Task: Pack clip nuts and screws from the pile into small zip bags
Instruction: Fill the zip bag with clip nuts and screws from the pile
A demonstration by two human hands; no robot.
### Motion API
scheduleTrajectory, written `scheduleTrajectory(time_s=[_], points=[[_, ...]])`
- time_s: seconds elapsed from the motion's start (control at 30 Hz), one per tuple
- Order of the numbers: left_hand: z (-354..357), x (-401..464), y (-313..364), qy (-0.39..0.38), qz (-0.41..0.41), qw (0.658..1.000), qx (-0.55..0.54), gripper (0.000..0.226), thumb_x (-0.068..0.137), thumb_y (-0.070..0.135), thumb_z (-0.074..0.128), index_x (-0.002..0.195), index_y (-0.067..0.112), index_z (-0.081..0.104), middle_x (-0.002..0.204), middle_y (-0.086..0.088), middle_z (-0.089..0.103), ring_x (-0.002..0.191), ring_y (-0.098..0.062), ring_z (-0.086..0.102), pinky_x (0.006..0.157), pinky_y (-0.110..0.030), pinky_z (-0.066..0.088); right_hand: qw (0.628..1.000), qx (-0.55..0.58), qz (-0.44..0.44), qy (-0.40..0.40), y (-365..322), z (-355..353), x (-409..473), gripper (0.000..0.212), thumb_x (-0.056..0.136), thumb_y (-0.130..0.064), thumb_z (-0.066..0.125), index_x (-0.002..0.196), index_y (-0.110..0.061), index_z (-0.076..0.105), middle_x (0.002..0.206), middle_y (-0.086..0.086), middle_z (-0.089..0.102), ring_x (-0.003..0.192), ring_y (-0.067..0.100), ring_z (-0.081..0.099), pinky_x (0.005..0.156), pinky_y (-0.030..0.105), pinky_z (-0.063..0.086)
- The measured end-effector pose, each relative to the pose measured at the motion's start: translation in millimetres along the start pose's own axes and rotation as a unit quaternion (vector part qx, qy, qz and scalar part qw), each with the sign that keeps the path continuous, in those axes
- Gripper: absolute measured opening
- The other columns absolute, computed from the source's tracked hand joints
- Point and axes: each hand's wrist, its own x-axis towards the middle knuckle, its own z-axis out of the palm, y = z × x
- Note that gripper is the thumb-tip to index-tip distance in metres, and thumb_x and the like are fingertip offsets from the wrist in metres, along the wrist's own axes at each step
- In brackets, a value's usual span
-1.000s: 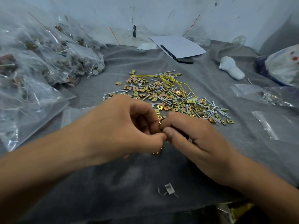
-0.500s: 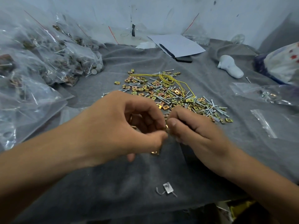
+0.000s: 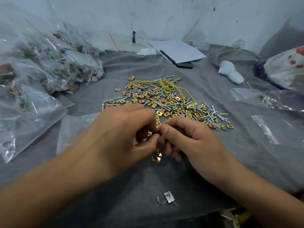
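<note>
A pile of brass clip nuts and silver screws [image 3: 166,99] lies spread on the grey cloth, with a yellow wire [image 3: 171,85] across it. My left hand [image 3: 121,135] and my right hand [image 3: 189,139] meet fingertip to fingertip just in front of the pile. My left hand's curled fingers hold clip nuts [image 3: 149,133]; one shows in its palm. The right thumb and forefinger pinch a small part against the left hand's fingertips. A couple of clip nuts [image 3: 157,156] show below the hands; whether they hang or lie on the cloth is unclear. An empty zip bag [image 3: 72,129] lies left, partly under my left hand.
Filled zip bags [image 3: 49,66] are heaped at the left. More clear bags [image 3: 269,99] lie at the right, one with a few parts inside. Paper with a pen [image 3: 177,50] and a white object [image 3: 230,74] sit at the back. A small metal tab [image 3: 168,197] lies near the front edge.
Both hands have stayed joined at the fingertips with only small finger movements. The clip nuts below the hands show more plainly now.
</note>
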Motion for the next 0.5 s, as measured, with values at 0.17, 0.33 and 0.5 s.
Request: scheduleTrajectory(time_s=[0.17, 0.33, 0.5], points=[[7.3, -2.1, -1.8, -0.001, -0.03, 0.999, -0.021, 0.013, 0.085, 0.032, 0.077, 0.085, 0.023, 0.068, 0.076, 0.014, 0.06, 0.067, -0.006, 0.057, 0.059, -0.013, 0.043, 0.989, -0.142, -0.039, 0.015, 0.3, -3.0, -3.3, 0.01, 0.104, -0.033, 0.059, 0.1, -0.031, 0.067, 0.083, -0.004, 0.07, 0.072, 0.015, 0.067, 0.062, 0.026, 0.051], [8.3, -3.5, -5.5, -0.051, -0.057, 0.995, -0.061, 0.02, 0.088, 0.043, 0.075, 0.105, 0.032, 0.079, 0.085, 0.018, 0.073, 0.074, 0.003, 0.068, 0.064, -0.007, 0.045, 0.964, -0.248, -0.09, 0.03, -4.8, -2.0, -4.5, 0.009, 0.104, -0.033, 0.056, 0.1, -0.032, 0.064, 0.085, -0.01, 0.067, 0.08, 0.013, 0.066, 0.066, 0.026, 0.05], [4.7, -0.1, -7.8, -0.094, -0.106, 0.98, -0.138, 0.028, 0.08, 0.052, 0.072, 0.104, 0.038, 0.081, 0.083, 0.026, 0.075, 0.076, 0.005, 0.069, 0.065, -0.013, 0.048, 0.939, -0.334, -0.078, 0.013, -7.1, -2.9, -3.4, 0.01, 0.106, -0.039, 0.052, 0.105, -0.033, 0.06, 0.094, -0.017, 0.062, 0.091, 0.005, 0.06, 0.072, 0.023, 0.046]])
